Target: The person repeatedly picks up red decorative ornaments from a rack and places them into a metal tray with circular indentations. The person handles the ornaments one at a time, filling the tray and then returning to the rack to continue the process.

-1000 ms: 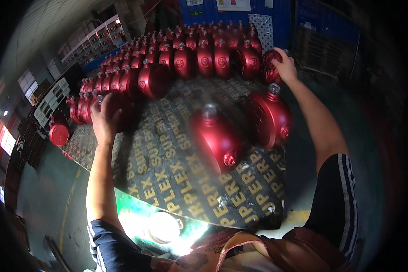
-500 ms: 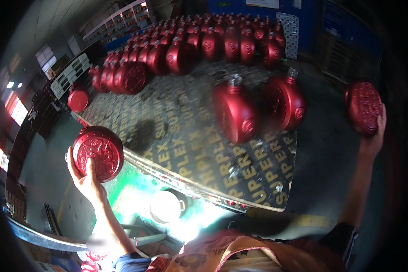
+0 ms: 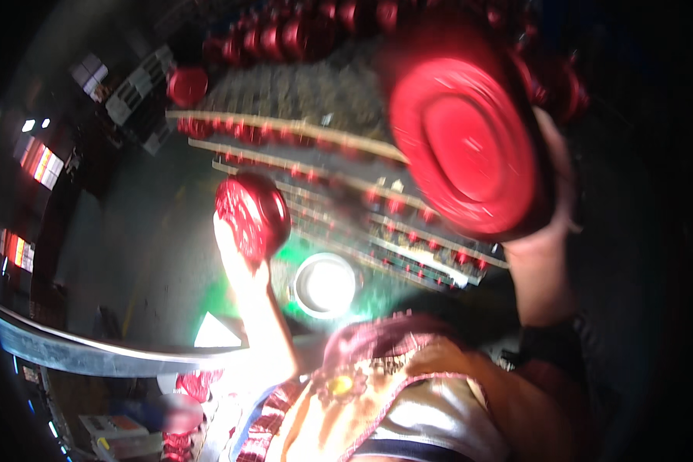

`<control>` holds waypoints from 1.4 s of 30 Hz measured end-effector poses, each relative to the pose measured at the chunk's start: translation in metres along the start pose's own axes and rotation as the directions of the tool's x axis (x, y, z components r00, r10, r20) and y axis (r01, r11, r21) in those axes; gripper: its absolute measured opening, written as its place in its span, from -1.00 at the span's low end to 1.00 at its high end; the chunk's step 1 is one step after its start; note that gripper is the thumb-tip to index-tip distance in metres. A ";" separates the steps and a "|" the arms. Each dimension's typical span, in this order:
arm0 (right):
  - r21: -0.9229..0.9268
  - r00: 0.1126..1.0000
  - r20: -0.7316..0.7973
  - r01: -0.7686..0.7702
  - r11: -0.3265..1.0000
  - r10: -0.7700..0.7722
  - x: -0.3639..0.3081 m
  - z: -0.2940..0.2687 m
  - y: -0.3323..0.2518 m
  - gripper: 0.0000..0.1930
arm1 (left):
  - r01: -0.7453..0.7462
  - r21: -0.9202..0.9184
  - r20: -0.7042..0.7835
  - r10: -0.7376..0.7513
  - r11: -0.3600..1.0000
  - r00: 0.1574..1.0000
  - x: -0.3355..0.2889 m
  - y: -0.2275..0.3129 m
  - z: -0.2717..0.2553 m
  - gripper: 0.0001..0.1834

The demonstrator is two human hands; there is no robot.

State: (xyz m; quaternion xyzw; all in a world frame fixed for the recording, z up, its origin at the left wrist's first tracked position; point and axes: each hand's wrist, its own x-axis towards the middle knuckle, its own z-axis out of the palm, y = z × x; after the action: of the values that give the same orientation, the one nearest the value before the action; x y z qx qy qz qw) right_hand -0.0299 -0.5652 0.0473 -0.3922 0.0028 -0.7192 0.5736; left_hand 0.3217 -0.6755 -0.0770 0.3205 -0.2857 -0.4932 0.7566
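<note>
My left hand (image 3: 242, 258) is closed around a round, flat-sided red bottle (image 3: 252, 215) with a raised pattern on its face, held out in bright light. Much closer to the camera, my right hand (image 3: 550, 208) grips another round red bottle (image 3: 470, 146) by its edge. Its smooth face with a ringed recess is turned toward me and blurred by motion. The necks of both bottles cannot be made out. A glaring round lamp (image 3: 326, 285) shines below and between my hands.
Ahead, a dark-topped board (image 3: 323, 92) carries many red bottles (image 3: 285, 38) along its far side. One red bottle (image 3: 187, 85) stands at its left corner. Below it are stacked boards (image 3: 346, 173) with more red bottles between. A pale curved rail (image 3: 115, 354) runs at lower left.
My right hand has brought its bottle from the far right inward and close to the camera. My left hand's bottle has shifted right and turned. The view has tilted downward.
</note>
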 end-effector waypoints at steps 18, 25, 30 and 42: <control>0.854 0.503 -0.094 -0.403 0.329 0.859 0.032 -0.089 0.359 -0.31 | 0.573 -0.796 0.264 -0.739 0.197 0.620 0.075 -0.087 -0.164 -0.50; 0.881 0.554 -0.013 -0.388 0.271 0.832 0.026 -0.084 0.372 -0.43 | 0.592 -0.801 0.381 -0.682 0.094 0.624 0.077 -0.085 -0.162 -0.43; 0.943 0.610 0.163 -0.328 0.060 0.775 0.004 -0.092 0.372 -0.31 | 0.610 -0.786 0.415 -0.647 0.098 0.640 0.072 -0.092 -0.170 -0.37; 0.786 0.519 0.296 -0.609 0.104 0.802 -0.132 -0.105 0.316 -0.22 | 0.605 -0.594 0.255 -0.590 0.530 0.766 -0.186 -0.020 -0.231 -0.45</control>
State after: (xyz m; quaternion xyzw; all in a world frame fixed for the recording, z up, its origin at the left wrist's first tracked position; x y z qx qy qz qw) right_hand 0.1749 -0.6106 -0.2426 0.0549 -0.0868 -0.2960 0.9496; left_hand 0.4180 -0.4622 -0.2601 0.1121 0.0207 -0.7916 0.6003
